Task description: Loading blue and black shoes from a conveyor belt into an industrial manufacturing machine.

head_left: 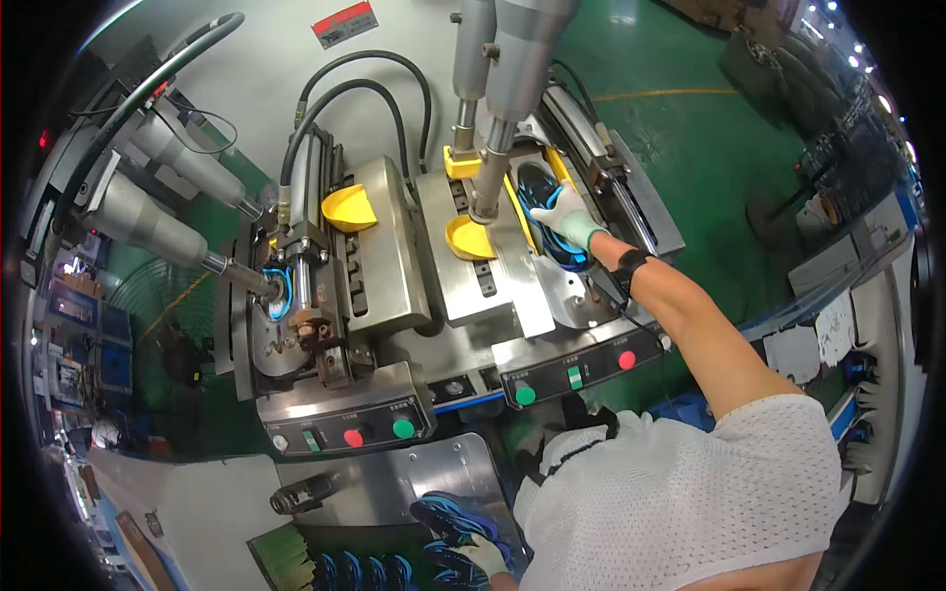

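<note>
My right hand (565, 218), in a white glove with a green cuff, reaches out to the right-hand press station. Its fingers and thumb lie around a black and blue shoe (537, 185), which sits lengthwise in the station between yellow pads. Low in the view, my gloved left hand (482, 557) is closed on a dark blue shoe (455, 563) by the steel shelf (394, 480). Another blue and black shoe (443, 514) lies just above that hand. Part of the left hand's grip is hidden by the shoes.
Grey press cylinders (514, 64) hang over the right station. Yellow curved pads (350, 208) stand on the steel blocks. In the left station a blue-rimmed shoe (279, 294) sits under a press rod. Control panels with a red button (627, 361) face me. Several shoes (365, 571) stand at the bottom.
</note>
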Tool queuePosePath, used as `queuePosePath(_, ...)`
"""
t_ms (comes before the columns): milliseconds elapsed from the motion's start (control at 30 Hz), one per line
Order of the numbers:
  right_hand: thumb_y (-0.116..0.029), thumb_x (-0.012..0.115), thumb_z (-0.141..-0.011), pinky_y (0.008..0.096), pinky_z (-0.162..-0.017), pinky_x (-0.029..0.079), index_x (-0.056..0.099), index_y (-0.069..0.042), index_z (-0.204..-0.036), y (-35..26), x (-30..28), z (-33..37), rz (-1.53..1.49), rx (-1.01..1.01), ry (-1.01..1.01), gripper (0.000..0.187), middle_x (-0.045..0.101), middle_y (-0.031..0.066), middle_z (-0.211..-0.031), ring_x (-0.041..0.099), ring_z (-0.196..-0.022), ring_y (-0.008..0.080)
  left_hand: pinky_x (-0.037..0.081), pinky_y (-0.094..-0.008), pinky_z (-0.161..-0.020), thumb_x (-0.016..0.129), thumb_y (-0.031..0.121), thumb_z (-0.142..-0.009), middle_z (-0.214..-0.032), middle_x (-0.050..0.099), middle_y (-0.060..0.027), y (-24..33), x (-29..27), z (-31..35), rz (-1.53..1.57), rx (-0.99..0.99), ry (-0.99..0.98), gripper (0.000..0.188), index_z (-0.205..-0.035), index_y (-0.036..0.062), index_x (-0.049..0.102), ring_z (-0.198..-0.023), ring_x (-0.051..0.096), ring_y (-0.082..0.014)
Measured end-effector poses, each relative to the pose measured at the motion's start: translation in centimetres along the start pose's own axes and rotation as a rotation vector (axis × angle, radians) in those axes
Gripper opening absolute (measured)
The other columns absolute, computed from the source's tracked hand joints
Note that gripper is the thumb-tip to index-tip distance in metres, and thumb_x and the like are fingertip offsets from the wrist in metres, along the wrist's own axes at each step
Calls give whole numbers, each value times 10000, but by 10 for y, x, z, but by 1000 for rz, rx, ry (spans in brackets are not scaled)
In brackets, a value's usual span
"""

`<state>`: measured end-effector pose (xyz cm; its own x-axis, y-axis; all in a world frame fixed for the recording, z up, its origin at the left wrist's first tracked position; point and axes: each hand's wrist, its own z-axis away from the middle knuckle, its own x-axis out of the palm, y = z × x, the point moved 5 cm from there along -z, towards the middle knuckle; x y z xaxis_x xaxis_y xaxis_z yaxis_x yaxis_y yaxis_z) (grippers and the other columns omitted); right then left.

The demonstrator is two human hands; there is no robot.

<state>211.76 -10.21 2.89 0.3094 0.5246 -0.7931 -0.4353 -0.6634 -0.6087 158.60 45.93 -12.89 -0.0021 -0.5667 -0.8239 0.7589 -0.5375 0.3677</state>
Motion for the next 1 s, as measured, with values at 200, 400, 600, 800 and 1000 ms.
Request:
queuePosePath(200, -221, 714, -703, 352, -894, 542, 775, -68, -975, -21, 1, -71, -153, -296, -102, 318, 746, 181, -942, 713, -935, 302, 129, -425, -1242, 403, 385, -1048, -1539, 141, -456, -28, 20, -3, -42, -132, -154, 836, -1438, -282, 83, -1482, 173, -486)
queuePosePath(400, -261, 713, -749, 301, -838, 546, 773, -65, -994, 3, 16, -93, -150, -335, -271, 319, 752, 123, -902, 709, -877, 213, 184, -423, -1222, 455, 301, -1052, -1526, 199, -442, -41, 26, -12, 92, -61, -49, 784, -1437, -274, 87, -1462, 245, -454)
queuePosePath(600, -440, 793, -793, 408, -1112, 390, 430, 48, -1431, -79, -56, 21, 306, -778, 173, 882, 440, 331, -1442, 466, -1337, 415, 178, -413, -1227, 515, 200, -1033, -1521, 278, -372, -52, 33, -20, 117, -4, 173, 703, -1467, -213, 148, -1455, 270, -396)
queuePosePath(800, -151, 722, -861, 471, -1224, 207, 312, 52, -1495, -89, 2, 320, -51, -1138, -209, 782, 296, 299, -1562, 244, -1481, 450, 287, -422, -1180, 646, 187, -919, -1521, 315, -334, -21, 37, -10, 458, -15, 269, 834, -1525, -99, 148, -1413, 341, -453)
queuePosePath(1000, -208, 811, -737, 558, -1201, 190, 244, 82, -1507, -8, 110, 365, 480, -1004, -394, 999, 230, 342, -1565, 240, -1458, 487, 408, -420, -1113, 648, 162, -941, -1436, 458, -280, -20, -49, 47, 778, 164, -12, 648, -1474, -57, 352, -1325, 497, -380)
